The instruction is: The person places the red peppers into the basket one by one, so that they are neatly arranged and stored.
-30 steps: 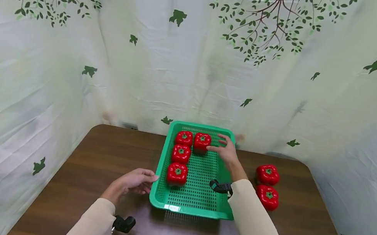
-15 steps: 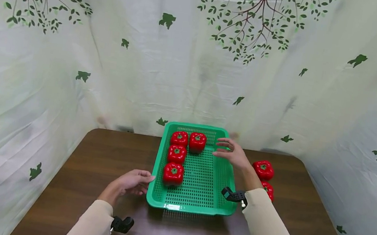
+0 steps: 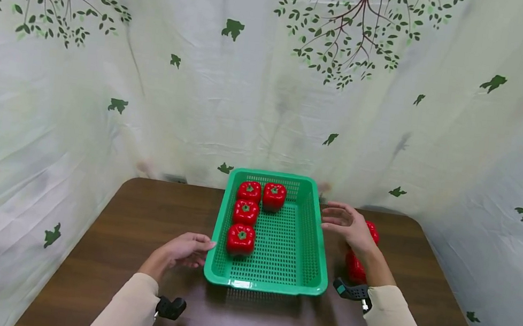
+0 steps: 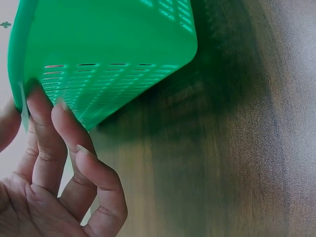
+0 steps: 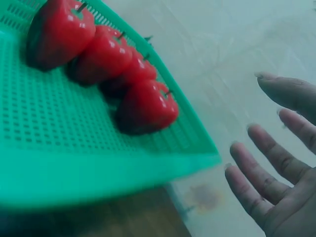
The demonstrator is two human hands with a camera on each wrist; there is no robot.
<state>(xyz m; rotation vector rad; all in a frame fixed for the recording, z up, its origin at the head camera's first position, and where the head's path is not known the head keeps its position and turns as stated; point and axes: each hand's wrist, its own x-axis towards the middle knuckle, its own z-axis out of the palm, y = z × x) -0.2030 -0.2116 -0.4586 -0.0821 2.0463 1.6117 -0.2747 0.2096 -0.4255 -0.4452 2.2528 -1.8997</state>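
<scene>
Basket [image 3: 271, 288] of red peppers pinched at its left rim

Counter [image 3: 139, 219] shows to the left of the left hand [image 3: 188, 250], whose thumb and index finger pinch the basket's rim while its other fingers [image 4: 106, 185] curve loosely beneath. Just right of those fingertips, inside the basket, three peppers [image 3: 241, 240] stand stem up in a row leading away from them. A fourth pepper [image 3: 274, 199] stands right of the row's far end, well apart from the fingers of both hands. Past the opposite rim, the right hand [image 3: 350, 228] hangs with relaxed, separated fingers, holding nothing, their tips near the rim but apart from it. Right of those fingers, two loose peppers [image 3: 356, 268] are partly hidden by the hand and wrist.
</scene>
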